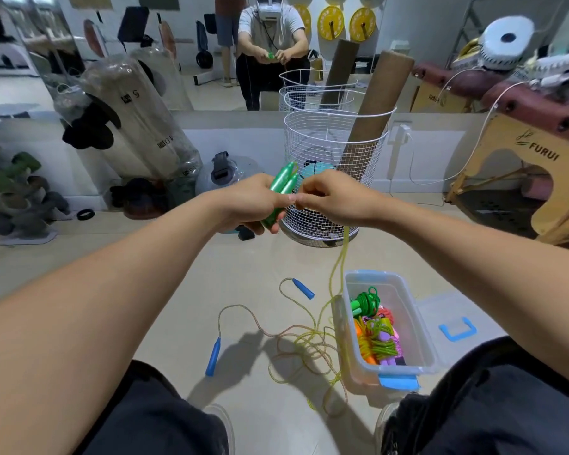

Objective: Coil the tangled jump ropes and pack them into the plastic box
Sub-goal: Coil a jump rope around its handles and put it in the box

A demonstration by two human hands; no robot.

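bright, even indoor light | soft shadows on floor (243, 264) | edges bowed by wide-angle | corners slightly soft

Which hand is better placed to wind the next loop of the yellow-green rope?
Probably the right hand. It pinches the yellow-green rope where it drops toward the floor beside the plastic box. The left hand is wrapped around both green handles, so it serves as the anchor.

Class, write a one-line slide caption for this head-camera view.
Left hand grips two green handles; right hand pinches the yellow rope above the plastic box.
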